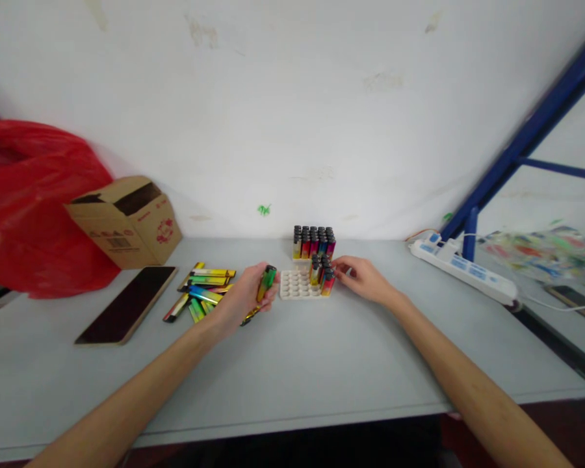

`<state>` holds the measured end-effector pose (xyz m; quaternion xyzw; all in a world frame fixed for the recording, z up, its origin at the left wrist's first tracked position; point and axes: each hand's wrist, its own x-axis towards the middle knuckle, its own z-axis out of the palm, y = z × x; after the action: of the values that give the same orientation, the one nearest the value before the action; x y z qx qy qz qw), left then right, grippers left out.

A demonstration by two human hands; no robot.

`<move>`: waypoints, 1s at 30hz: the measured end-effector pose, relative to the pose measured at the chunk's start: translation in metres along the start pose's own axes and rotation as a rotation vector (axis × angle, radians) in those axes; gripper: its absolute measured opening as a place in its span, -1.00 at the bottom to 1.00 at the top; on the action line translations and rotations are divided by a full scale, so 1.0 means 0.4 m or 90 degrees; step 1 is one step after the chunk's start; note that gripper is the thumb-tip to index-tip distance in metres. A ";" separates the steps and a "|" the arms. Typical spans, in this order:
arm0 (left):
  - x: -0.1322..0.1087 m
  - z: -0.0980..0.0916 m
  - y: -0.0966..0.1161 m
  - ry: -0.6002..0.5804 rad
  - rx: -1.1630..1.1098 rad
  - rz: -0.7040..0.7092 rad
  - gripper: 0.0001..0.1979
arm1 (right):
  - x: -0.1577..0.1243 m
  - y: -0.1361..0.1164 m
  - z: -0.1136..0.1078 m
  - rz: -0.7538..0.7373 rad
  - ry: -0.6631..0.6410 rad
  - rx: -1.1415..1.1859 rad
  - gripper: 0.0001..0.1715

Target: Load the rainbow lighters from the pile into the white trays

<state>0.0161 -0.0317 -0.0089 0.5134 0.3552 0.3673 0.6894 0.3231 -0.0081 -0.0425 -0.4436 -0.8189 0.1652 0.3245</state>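
My left hand (pixel 253 290) is closed around a green and yellow lighter (pixel 266 281), its black top pointing up. A second, gold-coloured lighter (pixel 250 316) sticks out beneath the same hand. To the right of it lies a white tray with round holes (pixel 295 286). Several upright lighters (pixel 327 283) fill the tray's right end. My right hand (pixel 363 278) is at that end, its fingers bent and the fingertips against a lighter there, partly hidden. Left of my left hand, a loose pile of coloured lighters (pixel 205 294) lies on the table.
Behind the tray stands a full block of upright lighters (pixel 314 244). A phone (pixel 127 305), an open cardboard box (pixel 131 221) and a red plastic bag (pixel 39 208) are at the left. On the right lie a white power strip (pixel 463 268) and a blue metal frame (pixel 517 136).
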 end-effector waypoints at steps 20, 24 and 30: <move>0.114 0.065 -0.029 0.020 0.500 0.336 -0.69 | 0.005 0.016 0.015 -0.007 0.016 -0.037 -0.78; 0.129 0.069 -0.044 0.020 0.588 0.392 -0.74 | 0.004 0.023 0.012 -0.004 0.020 -0.046 -0.77; 0.133 0.075 -0.057 0.011 0.577 0.338 -0.77 | 0.009 -0.002 -0.001 0.017 0.113 -0.017 -0.83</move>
<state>0.0706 -0.0034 -0.0306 0.8293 0.3418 0.3432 0.2786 0.3214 -0.0054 -0.0406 -0.4715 -0.7832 0.1184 0.3876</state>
